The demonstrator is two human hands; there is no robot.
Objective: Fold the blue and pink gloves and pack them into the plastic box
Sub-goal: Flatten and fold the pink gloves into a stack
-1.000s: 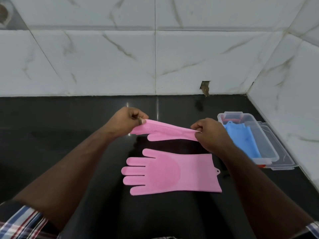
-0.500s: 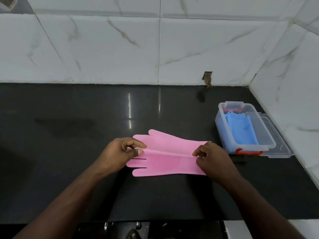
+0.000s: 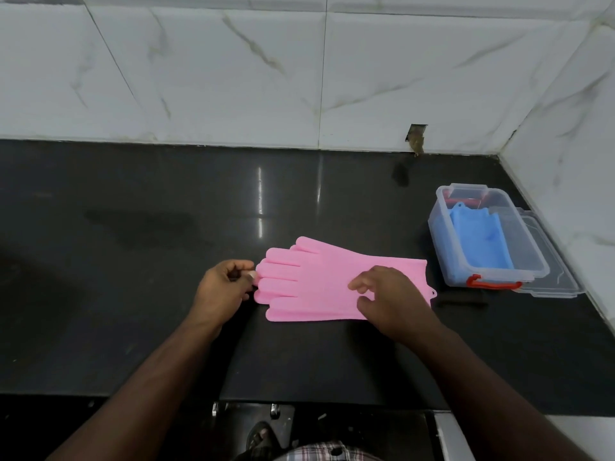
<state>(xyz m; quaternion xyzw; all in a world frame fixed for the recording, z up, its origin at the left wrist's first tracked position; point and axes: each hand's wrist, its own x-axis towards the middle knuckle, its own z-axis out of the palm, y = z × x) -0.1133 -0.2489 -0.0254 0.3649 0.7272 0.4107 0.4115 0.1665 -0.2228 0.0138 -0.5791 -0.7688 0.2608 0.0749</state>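
Observation:
Two pink gloves [image 3: 319, 287] lie stacked flat on the black counter [image 3: 166, 227], fingers pointing left and cuffs to the right. My left hand [image 3: 224, 289] is curled at the glove fingertips, its thumb and forefinger pinching a tip of the top glove. My right hand [image 3: 391, 299] rests over the cuff end with its fingers loosely spread and grips nothing. A folded blue glove [image 3: 479, 241] lies inside the clear plastic box [image 3: 442, 257] at the right, which has red latches.
The box's clear lid [image 3: 552, 277] lies under and to the right of the box, close to the right-hand tiled wall [image 3: 572, 134]. The counter's front edge [image 3: 299, 402] runs below my arms, and a foot shows on the floor beneath.
The glove I held stretched in the air has come down onto the other pink glove. My right hand has let go of the cuff and now rests over it.

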